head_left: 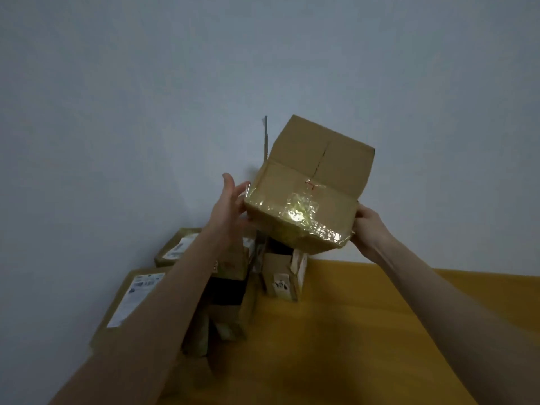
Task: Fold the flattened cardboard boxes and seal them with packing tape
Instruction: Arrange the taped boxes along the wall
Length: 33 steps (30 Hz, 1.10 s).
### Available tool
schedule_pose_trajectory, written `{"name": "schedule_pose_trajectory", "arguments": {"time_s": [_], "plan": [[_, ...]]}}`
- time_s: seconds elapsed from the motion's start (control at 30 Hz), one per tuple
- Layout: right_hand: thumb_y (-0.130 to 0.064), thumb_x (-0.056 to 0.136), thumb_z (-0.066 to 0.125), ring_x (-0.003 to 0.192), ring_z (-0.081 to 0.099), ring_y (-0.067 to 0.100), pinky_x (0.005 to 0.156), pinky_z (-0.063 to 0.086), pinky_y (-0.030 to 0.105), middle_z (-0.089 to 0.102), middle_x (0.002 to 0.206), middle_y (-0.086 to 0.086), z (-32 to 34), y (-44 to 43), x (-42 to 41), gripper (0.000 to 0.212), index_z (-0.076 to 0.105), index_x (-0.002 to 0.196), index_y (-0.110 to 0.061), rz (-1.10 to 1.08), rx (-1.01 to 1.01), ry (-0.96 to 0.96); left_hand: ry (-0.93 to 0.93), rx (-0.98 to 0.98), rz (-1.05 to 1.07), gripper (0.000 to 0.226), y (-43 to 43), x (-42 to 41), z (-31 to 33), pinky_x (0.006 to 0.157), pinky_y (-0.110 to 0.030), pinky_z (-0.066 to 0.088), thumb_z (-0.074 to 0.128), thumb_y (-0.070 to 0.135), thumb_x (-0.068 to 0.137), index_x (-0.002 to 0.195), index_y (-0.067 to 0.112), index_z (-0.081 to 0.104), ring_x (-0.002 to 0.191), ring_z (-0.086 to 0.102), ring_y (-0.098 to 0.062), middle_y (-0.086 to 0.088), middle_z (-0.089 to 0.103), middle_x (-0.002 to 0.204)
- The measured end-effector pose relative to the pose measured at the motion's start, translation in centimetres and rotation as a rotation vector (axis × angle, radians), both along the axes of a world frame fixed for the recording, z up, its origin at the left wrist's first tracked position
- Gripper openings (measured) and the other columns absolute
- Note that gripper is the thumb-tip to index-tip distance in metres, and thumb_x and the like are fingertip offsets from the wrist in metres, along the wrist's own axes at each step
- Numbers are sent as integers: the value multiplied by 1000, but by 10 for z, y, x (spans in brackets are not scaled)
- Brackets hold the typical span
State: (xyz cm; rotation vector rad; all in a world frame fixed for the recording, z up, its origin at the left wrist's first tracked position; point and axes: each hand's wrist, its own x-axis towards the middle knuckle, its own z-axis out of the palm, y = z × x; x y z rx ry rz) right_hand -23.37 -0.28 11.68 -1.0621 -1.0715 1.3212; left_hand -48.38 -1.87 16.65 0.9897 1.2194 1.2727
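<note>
One box (309, 185) is held raised above the tabletop (380, 331), folded, with glossy tape (298, 211) across its seam; the left hand (230, 206) is pressed flat against its side; the right hand (369, 229) is clamped round its lower corner; other boxes (283, 276) below appear open, so sealing is judged unfinished.

A yellow surface (380, 331) is being taken up at lower left by piled cardboard boxes (117, 334) with white labels (131, 299); a small upright box (280, 279) is being borne near centre.
</note>
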Motion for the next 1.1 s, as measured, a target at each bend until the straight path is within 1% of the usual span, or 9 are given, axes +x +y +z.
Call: {"name": "schedule_pose_trajectory", "arguments": {"time_s": [0.17, 0.4, 0.5, 0.6, 0.73, 0.8, 0.87, 1.0, 1.1], "plan": [[2, 97, 38, 52, 54, 8, 52, 43, 23, 65, 61, -5, -15, -17, -26, 32, 67, 105, -6, -103, -161, 161, 56, -15, -47, 37, -1, -15, -12, 91, -50, 52, 50, 44, 95, 89, 12, 68, 82, 66, -23, -4, 71, 80], [-61, 87, 57, 97, 69, 34, 83, 54, 55, 74, 102, 8, -31, -47, -27, 49, 66, 109, -18, -45, -432, 352, 109, 108, -166, 22, -8, -21, -29, 73, -36, 54, 53, 16, 94, 110, 10, 67, 98, 66, -24, -6, 71, 101], [-57, 79, 68, 100, 67, 41, 89, 51, 59, 72, 108, 13, -15, -52, -6, 55, 65, 113, -14, -82, -402, 455, 135, 246, -230, 21, -8, -7, -11, 80, -34, 54, 51, 10, 95, 109, 16, 64, 101, 64, -17, -5, 65, 112], [-46, 76, 73, 96, 68, 30, 94, 49, 42, 72, 101, 6, -7, -56, 26, 45, 69, 101, -10, -91, -340, 457, 122, 297, -245, 14, -7, 19, 1, 92, -44, 51, 48, 15, 96, 99, 15, 63, 104, 58, -13, -5, 62, 110], [-30, 76, 71, 88, 61, 26, 90, 44, 42, 62, 100, 7, -20, -67, 75, 28, 65, 100, -18, -59, -244, 258, -5, 119, -316, 47, -8, 58, -8, 100, -52, 42, 35, 55, 96, 100, 18, 65, 109, 58, -22, -3, 67, 101], [-29, 77, 65, 89, 66, 27, 81, 55, 43, 68, 104, 10, -38, -74, 94, 38, 66, 112, -13, -81, -223, 190, -55, -12, -391, 63, -7, 70, -23, 100, -52, 39, 30, 71, 87, 93, 21, 68, 93, 61, -26, -3, 68, 83], [-30, 75, 61, 90, 66, 26, 73, 56, 39, 67, 111, 9, -58, -80, 109, 52, 59, 127, -20, -65, -237, 126, -32, -125, -454, 70, -6, 81, -42, 98, -50, 42, 39, 79, 73, 99, 21, 69, 96, 61, -30, -9, 68, 97], [-12, 86, 61, 106, 56, 32, 84, 51, 42, 56, 125, 8, -105, -79, 134, 60, 44, 141, -28, -77, -406, -52, 261, -301, -441, 57, -3, 109, -88, 90, -45, 51, 71, 44, 79, 125, 14, 56, 106, 60, -27, -8, 64, 115], [-10, 86, 67, 115, 52, 31, 101, 43, 50, 54, 128, 7, -132, -78, 146, 66, 40, 143, -28, -38, -537, -242, 458, -315, -385, 31, -2, 130, -127, 85, -39, 51, 53, 5, 94, 124, 10, 52, 97, 58, -22, -7, 61, 106]]}}
